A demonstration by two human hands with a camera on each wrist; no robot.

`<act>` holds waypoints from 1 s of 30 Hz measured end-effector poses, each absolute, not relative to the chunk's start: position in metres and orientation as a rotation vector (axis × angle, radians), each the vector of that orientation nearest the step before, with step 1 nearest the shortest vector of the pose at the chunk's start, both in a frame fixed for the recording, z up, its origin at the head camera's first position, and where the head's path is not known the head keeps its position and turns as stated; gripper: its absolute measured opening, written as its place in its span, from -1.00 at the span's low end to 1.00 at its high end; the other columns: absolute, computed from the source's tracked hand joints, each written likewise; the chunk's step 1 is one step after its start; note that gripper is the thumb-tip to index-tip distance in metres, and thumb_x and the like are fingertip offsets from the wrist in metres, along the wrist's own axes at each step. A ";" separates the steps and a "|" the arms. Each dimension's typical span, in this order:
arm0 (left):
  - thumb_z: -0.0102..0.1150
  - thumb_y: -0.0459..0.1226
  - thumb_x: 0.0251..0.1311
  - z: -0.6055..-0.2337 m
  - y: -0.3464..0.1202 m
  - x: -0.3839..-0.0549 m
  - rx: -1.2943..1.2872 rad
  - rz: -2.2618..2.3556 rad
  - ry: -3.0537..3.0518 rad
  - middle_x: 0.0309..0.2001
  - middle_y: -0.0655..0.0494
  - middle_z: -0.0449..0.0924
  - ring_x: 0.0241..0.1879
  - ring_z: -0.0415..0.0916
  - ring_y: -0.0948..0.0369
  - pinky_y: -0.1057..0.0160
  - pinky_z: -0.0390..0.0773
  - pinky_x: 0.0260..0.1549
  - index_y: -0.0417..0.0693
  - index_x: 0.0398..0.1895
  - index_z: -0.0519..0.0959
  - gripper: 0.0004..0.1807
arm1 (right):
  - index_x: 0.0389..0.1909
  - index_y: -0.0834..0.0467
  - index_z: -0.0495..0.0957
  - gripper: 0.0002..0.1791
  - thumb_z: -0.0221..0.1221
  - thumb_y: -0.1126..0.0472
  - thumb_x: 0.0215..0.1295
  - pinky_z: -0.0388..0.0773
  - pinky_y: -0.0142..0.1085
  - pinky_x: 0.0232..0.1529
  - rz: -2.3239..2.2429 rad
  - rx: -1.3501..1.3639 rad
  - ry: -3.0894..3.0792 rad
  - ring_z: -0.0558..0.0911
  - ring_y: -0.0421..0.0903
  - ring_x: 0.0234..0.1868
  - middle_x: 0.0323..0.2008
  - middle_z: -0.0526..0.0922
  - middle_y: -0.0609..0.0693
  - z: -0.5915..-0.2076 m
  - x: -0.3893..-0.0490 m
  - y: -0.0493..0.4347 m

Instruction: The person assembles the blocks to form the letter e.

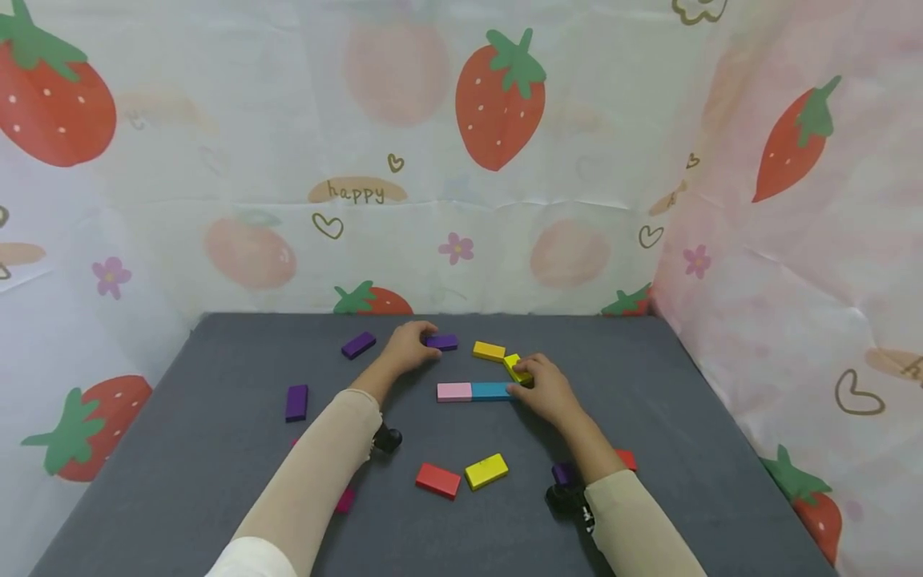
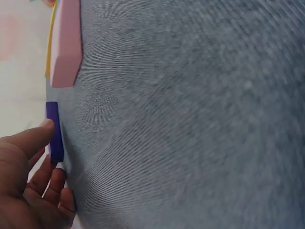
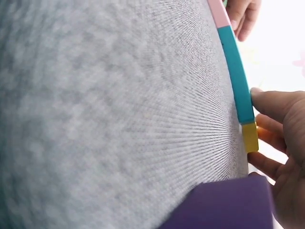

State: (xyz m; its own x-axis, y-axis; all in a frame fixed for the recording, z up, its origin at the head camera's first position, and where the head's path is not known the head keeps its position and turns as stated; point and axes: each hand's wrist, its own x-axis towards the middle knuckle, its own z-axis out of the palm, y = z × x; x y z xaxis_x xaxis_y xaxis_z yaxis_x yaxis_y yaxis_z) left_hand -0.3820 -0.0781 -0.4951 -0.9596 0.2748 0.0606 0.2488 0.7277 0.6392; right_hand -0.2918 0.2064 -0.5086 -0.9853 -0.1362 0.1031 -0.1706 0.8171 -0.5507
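Note:
At the back of the grey table, my left hand (image 1: 408,348) pinches a purple block (image 1: 445,343) by its left end. In the left wrist view, the thumb lies against the side of that purple block (image 2: 55,138) and the fingertips are at its near end. My right hand (image 1: 546,389) holds a tilted yellow block (image 1: 513,367) between thumb and fingers. Its thumb is close to the right end of a blue block (image 1: 490,392); whether they touch I cannot tell. A pink block (image 1: 454,393) joins the blue one end to end in a straight row.
A yellow-orange block (image 1: 489,351) lies behind the row. Two purple blocks (image 1: 296,403) are to the left. Nearer the front lie a red block (image 1: 437,480) and a yellow block (image 1: 486,471). Partly covered by the arms are a magenta block (image 1: 345,501), a purple block (image 1: 563,474) and a red block (image 1: 626,459).

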 end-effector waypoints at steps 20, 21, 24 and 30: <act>0.36 -0.28 0.27 -0.502 -0.072 -0.386 0.375 0.991 2.953 0.20 -0.12 0.61 0.32 0.37 -0.19 -0.24 0.28 0.30 -0.09 0.19 0.64 -0.60 | 0.17 0.20 0.62 -0.53 0.39 0.08 0.32 0.47 0.03 0.25 0.911 0.257 -2.936 0.54 0.10 0.20 0.19 0.55 0.08 -0.508 -0.291 0.209; 0.36 -0.28 0.27 -0.503 -0.072 -0.386 0.377 0.994 2.945 0.19 -0.12 0.61 0.31 0.37 -0.18 -0.23 0.29 0.30 -0.09 0.18 0.64 -0.59 | 0.17 0.21 0.62 -0.53 0.38 0.08 0.33 0.47 0.04 0.25 0.907 0.259 -2.936 0.54 0.11 0.20 0.19 0.55 0.08 -0.508 -0.291 0.209; 0.37 -0.27 0.27 -0.503 -0.074 -0.387 0.387 1.011 2.919 0.15 -0.13 0.62 0.26 0.39 -0.16 -0.19 0.30 0.29 -0.10 0.18 0.63 -0.60 | 0.17 0.21 0.62 -0.53 0.39 0.08 0.32 0.47 0.05 0.24 0.901 0.267 -2.931 0.54 0.12 0.20 0.18 0.55 0.09 -0.508 -0.291 0.209; 0.38 -0.25 0.29 -0.499 -0.076 -0.386 0.414 1.043 2.860 0.09 -0.09 0.64 0.15 0.47 -0.05 -0.07 0.39 0.23 -0.09 0.18 0.62 -0.60 | 0.17 0.22 0.62 -0.53 0.38 0.08 0.33 0.46 0.05 0.25 0.899 0.269 -2.936 0.53 0.12 0.21 0.18 0.55 0.09 -0.506 -0.291 0.209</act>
State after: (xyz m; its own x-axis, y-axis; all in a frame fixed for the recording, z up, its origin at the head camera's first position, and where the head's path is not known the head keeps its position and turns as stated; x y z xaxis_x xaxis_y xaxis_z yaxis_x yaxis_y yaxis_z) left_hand -0.3855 -0.0758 -0.4993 -0.9612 0.2744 0.0269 0.2273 0.7334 0.6407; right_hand -0.2909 0.2087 -0.5065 -0.9830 -0.1489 0.1075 -0.1835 0.8147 -0.5501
